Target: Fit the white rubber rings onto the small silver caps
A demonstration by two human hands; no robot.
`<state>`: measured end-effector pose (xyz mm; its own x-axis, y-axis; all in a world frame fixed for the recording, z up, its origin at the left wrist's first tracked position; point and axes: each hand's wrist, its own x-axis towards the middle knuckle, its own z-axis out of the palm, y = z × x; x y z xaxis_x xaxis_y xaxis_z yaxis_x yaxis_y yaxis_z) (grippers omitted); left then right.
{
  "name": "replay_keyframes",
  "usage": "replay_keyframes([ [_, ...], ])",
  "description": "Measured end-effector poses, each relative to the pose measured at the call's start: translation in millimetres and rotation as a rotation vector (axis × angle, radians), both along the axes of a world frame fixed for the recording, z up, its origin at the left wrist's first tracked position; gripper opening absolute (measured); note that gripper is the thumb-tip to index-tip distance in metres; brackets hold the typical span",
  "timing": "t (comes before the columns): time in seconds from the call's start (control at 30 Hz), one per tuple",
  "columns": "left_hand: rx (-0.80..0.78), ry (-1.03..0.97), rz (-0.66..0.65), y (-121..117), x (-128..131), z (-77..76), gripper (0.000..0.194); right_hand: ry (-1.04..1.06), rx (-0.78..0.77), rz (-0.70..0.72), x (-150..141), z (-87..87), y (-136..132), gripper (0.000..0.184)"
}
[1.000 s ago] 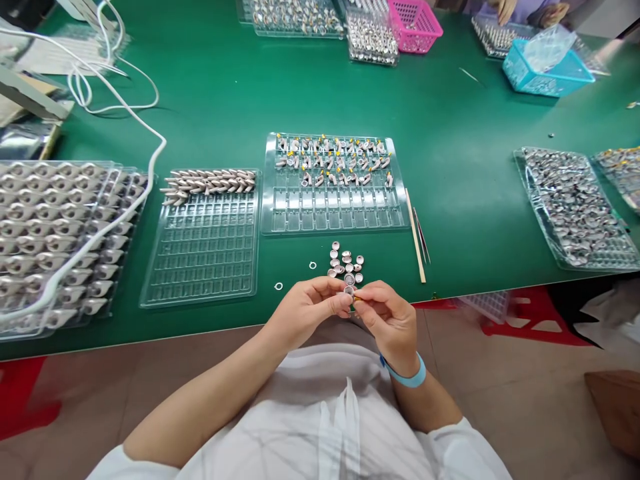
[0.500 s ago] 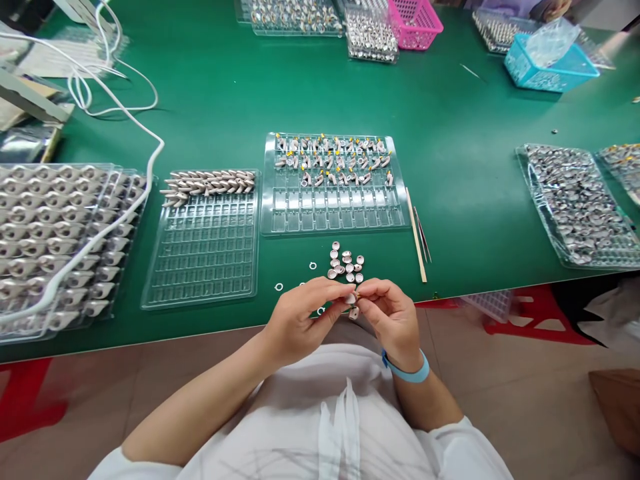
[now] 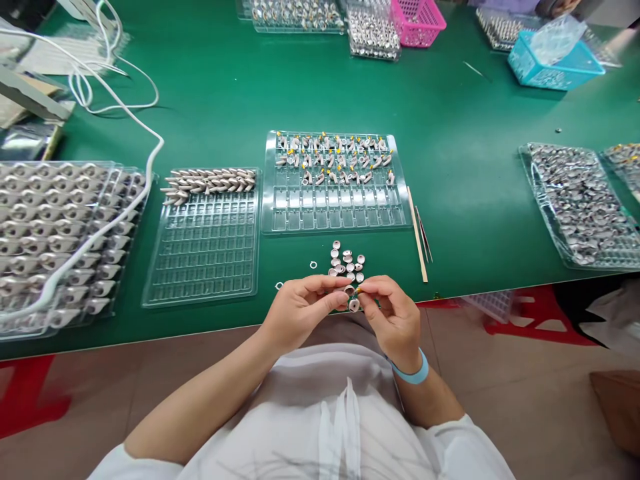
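My left hand (image 3: 300, 308) pinches a small round metal cap (image 3: 349, 290) between thumb and fingertips. Facing it, my right hand (image 3: 393, 320), with a light-blue band at the wrist, is closed in a pinch on a tiny part with a yellow tip (image 3: 358, 291). Just below the fingertips is another small metal piece (image 3: 354, 305); whether it is held or lies on the table edge I cannot tell. Loose metal caps (image 3: 348, 259) lie in a cluster beyond my hands. White rings (image 3: 313, 265) lie to their left.
A clear tray (image 3: 337, 207) holds rows of yellow-tipped metal parts. Left of it, another tray (image 3: 200, 267) has parts along its far end. A wooden stick (image 3: 418, 233) and tweezers (image 3: 424, 233) lie to the right. A white cable (image 3: 125, 110) crosses the left trays.
The cap in my left hand has turned, and its hollow side now shows. My fingertips are slightly farther apart, with the yellow tip in plainer sight.
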<state>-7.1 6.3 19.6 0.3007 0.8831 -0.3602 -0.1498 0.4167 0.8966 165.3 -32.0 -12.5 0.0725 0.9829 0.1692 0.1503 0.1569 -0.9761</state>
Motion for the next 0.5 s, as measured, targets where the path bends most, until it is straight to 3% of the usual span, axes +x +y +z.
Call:
replay_keyframes([
  [0.13, -0.035, -0.01, 0.049, 1.2, 5.0, -0.6, 0.019, 0.06, -0.155, -0.041, -5.1, -0.6, -0.7, 0.01],
  [0.27, -0.038, 0.041, 0.076, 2.3, 9.9, -1.8, 0.019, -0.014, -0.185, -0.058, -8.0, -0.1, -1.2, 0.008],
  [0.37, -0.035, 0.085, 0.072, 2.2, 11.3, -4.3, 0.023, -0.124, -0.132, -0.092, -10.0, -0.2, -2.1, 0.011],
  [0.5, -0.001, 0.194, 0.037, -0.1, 9.7, -8.9, 0.026, -0.352, 0.08, -0.151, -12.7, -2.0, -1.9, 0.007],
])
